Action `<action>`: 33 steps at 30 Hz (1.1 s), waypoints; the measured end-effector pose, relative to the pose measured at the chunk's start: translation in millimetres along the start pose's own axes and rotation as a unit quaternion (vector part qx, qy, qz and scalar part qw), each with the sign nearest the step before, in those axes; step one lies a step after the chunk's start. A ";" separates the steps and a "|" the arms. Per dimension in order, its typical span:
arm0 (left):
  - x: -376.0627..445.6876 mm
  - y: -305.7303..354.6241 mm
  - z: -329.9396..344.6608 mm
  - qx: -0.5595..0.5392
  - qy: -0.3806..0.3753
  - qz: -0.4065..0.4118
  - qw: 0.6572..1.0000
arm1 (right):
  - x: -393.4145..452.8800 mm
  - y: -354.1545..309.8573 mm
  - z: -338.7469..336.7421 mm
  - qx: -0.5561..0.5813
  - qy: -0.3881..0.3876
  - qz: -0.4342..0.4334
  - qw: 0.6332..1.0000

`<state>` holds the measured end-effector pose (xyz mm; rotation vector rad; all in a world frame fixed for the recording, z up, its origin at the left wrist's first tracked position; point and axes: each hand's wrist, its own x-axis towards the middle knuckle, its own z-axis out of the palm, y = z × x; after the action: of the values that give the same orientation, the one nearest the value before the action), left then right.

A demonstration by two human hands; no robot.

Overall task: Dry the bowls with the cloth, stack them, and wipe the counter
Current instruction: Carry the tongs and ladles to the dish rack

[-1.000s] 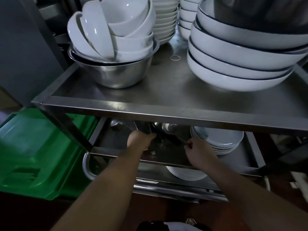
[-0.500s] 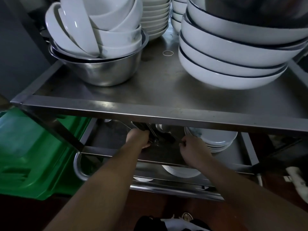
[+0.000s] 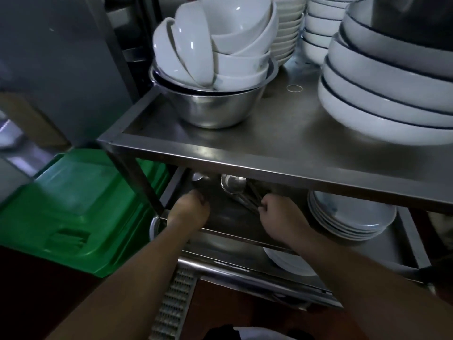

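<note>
At the far left a green plastic bin (image 3: 73, 212) sits low beside a steel cart. The cart's top shelf (image 3: 245, 143) carries, at its left end, a steel mixing bowl (image 3: 208, 106) filled with white bowls (image 3: 220, 45), some stacked upright and some tipped on edge against them. Behind these stand two columns of small white dishes (image 3: 286, 33), and a thin ring (image 3: 294, 88) lies on the bare steel near them. On the right of the same shelf sits a stack of wide white bowls with dark rims (image 3: 382, 94).

Both arms reach under the top shelf to the middle shelf (image 3: 232, 224). The left hand (image 3: 190, 209) is curled into a loose fist at that shelf's left part; whether it holds anything cannot be told. Between the hands lie metal ladles (image 3: 232, 184), bowls toward the back and handles running forward. The right hand (image 3: 279, 214) is closed with its fingertips pinched on those handles. Right of it rests a stack of white plates (image 3: 350, 217). More white plates (image 3: 289, 263) show on the lowest shelf, and a metal floor grate (image 3: 174, 305) runs below.

No cloth can be seen.
</note>
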<state>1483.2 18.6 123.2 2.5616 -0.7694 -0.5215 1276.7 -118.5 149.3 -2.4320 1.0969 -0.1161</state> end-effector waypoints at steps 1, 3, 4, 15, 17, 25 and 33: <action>-2.4 -6.9 -5.7 0.006 0.003 0.006 1.000 | 1.4 -7.7 4.1 -0.001 -0.006 -0.010 1.000; -7.6 -18.0 -13.7 0.031 0.017 0.022 0.999 | 4.5 -21.5 13.3 0.001 -0.020 -0.029 0.999; -11.1 -22.7 -17.1 0.050 0.023 0.027 0.998 | 5.9 -27.8 18.5 0.002 -0.028 -0.036 0.999; -45.5 -43.3 -28.9 0.135 0.055 0.113 0.983 | 31.4 -56.6 69.5 -0.083 -0.052 -0.045 0.994; -49.1 -43.9 -28.2 0.127 0.052 0.120 0.983 | 33.8 -57.0 75.0 -0.093 -0.046 -0.046 0.994; -54.8 -43.8 -24.6 0.117 0.059 0.134 0.982 | 42.3 -51.0 86.4 -0.125 -0.018 -0.054 0.990; -52.8 -36.8 -18.3 0.123 0.057 0.150 0.979 | 34.2 -47.5 83.4 -0.107 -0.006 -0.065 0.992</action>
<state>1466.4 82.6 133.0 2.5979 -1.2167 -0.1902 1354.3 -84.5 92.8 -2.6911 0.9902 -0.0275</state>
